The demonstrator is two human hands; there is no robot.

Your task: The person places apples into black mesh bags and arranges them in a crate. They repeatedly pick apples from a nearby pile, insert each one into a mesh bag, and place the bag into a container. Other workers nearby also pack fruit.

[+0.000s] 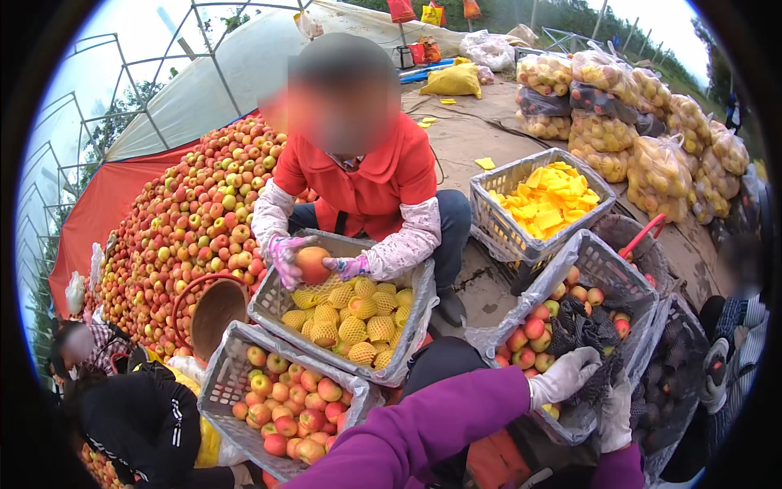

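Note:
My left hand (566,377), in a white glove and purple sleeve, is closed on black foam netting (599,371) over a grey, plastic-lined crate (617,279). My right hand (617,414), gloved alike, is by the crate's near right side, its fingers closed at the lower end of the same netting. Whether an apple is inside the netting is hidden. Red and green apples (533,328) lie in the crate below my hands, with more black netting among them. Right beside it stands a crate of black-netted fruit (669,383).
Opposite me a person in red holds a large apple (312,265) above a crate of yellow-netted fruit (353,328). A crate of bare apples (293,407) stands left of my arm. Yellow nets (546,200) fill another crate. A basket (218,314) sits by the apple heap (195,212).

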